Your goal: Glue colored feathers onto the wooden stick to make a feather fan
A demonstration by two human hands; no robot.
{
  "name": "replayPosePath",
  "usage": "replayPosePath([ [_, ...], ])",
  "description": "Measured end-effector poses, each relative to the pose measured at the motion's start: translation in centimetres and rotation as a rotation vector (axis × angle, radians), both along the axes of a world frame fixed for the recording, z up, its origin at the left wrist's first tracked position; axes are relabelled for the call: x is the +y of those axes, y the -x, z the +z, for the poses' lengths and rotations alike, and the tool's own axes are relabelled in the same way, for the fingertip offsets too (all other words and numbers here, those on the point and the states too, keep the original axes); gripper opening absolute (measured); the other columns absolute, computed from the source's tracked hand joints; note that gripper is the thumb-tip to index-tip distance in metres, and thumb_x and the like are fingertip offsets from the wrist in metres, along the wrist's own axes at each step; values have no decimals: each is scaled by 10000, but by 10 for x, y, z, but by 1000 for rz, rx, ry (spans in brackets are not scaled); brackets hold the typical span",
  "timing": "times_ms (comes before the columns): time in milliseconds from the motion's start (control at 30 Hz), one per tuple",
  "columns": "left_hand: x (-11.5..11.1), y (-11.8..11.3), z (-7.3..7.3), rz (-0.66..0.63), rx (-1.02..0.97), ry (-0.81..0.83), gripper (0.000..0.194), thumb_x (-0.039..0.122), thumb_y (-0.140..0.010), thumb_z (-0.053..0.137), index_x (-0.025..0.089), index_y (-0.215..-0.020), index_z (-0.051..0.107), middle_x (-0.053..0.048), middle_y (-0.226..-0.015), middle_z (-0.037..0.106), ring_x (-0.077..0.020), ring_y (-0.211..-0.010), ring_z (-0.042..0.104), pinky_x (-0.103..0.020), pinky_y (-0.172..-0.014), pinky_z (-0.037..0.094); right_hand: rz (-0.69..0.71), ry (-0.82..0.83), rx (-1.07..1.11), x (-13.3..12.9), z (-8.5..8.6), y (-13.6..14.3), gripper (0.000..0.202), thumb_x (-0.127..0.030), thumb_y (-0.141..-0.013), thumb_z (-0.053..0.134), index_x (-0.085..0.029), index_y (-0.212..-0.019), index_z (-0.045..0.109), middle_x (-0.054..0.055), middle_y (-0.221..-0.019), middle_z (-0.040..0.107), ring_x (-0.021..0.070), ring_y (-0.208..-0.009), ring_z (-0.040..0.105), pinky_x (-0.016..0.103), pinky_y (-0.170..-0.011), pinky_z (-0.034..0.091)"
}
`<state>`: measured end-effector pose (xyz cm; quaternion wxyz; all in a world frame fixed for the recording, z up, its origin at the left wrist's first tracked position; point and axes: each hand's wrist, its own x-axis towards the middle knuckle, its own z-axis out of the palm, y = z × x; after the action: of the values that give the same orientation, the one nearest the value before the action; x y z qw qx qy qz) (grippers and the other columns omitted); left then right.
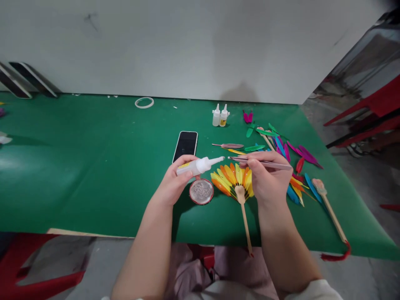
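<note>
My left hand point(175, 180) is closed around a white glue bottle point(194, 167), its long nozzle pointing right. In my right hand point(269, 177) is a pair of tweezers point(275, 165), tips toward the nozzle. A tiny pale bit point(229, 157) shows at the tweezer tips, too small to name; a narrow gap parts it from the nozzle. Below lies a feather fan point(233, 177) of yellow and orange feathers with a wooden handle point(245, 221), partly hidden by my right hand. A round shallow dish point(201, 191) with a red rim and small pale pieces sits below the bottle.
A phone point(186, 146) lies behind my left hand. Two small glue bottles point(220, 116) stand near the wall. Coloured loose feathers point(304, 156) and another wooden handle point(333, 212) with a red tassel are at right. A white ring point(144, 103) lies at the back.
</note>
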<state>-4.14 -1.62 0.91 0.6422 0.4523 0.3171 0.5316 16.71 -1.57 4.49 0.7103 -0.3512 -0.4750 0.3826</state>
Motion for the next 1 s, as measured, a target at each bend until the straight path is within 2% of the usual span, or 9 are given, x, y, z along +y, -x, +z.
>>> replayPosePath([
  [333,-1,4,-3,0,14,-36,364,402,-719,721,198,-1012,647,-38,-885,624,-106,-691,573,-197,-650,488,-9,33,-74,-2,-1,3,114,-276,-665,784,-220,-685,686,-4,-695,710,164,-637,688,300,-586,572],
  [633,-1,5,-2,1,21,-31,369,408,-725,717,195,-1017,641,-34,-881,616,-102,-698,574,-188,-653,481,-9,-11,-83,0,-4,2,96,-243,-673,781,-223,-690,689,-17,-690,710,146,-625,683,280,-582,563],
  [1000,0,4,-2,11,48,-13,382,420,-707,728,193,-1003,642,-35,-858,619,-114,-694,566,-205,-643,474,-36,34,-140,-2,-1,2,155,-322,-682,771,-205,-687,670,-2,-695,712,162,-640,690,306,-596,579],
])
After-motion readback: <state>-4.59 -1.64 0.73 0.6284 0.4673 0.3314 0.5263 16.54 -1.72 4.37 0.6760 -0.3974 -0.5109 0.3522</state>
